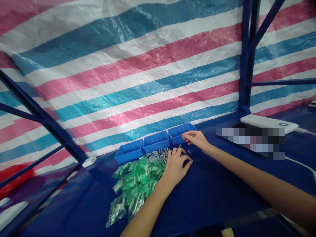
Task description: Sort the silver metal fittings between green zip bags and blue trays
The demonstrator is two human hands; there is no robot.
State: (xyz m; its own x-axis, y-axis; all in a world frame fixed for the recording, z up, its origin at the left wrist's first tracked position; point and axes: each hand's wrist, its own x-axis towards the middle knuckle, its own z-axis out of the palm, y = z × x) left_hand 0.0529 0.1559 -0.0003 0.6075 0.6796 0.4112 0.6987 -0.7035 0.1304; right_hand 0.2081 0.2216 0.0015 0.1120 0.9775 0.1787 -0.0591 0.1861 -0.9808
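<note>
My left hand (175, 164) rests on the blue table, fingers curled over a heap of small grey metal parts (158, 154). My right hand (197, 138) hovers at the front edge of the rightmost blue bin (181, 129), fingers pinched together on something too small to name. Two more blue bins (156, 141) (128, 149) stand in a row to its left. A pile of small green plastic bags (134, 184) lies in front of the bins, left of my left forearm.
A striped pink, blue and white tarp (148, 72) hangs behind the table. Blue metal frame bars (247, 56) stand right and left. A white flat device (269, 123) with a cable lies at the right. A small white object (89, 161) sits at the tarp's foot.
</note>
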